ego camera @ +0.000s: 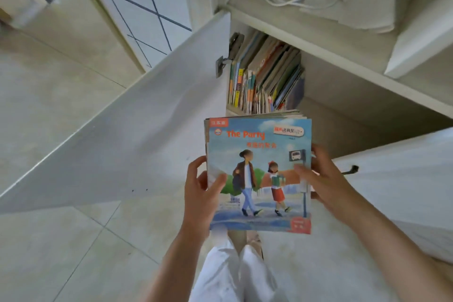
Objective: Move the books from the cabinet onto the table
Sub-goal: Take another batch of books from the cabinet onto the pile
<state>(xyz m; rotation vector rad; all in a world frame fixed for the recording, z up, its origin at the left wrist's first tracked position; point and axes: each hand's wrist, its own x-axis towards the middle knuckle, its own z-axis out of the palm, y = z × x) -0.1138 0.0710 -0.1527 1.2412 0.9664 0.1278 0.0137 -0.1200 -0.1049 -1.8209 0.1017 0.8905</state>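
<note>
Both hands clamp a stack of picture books point(258, 174): left hand point(201, 191) at nine o'clock, right hand point(323, 184) at three, thumbs on the cover.

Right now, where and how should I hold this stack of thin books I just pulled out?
Grip the stack at its two side edges, near the lower half, one hand from each side as left hand and right hand do now. The books are thin and loose, so thumbs on top and fingers beneath probably stop sliding.
</note>
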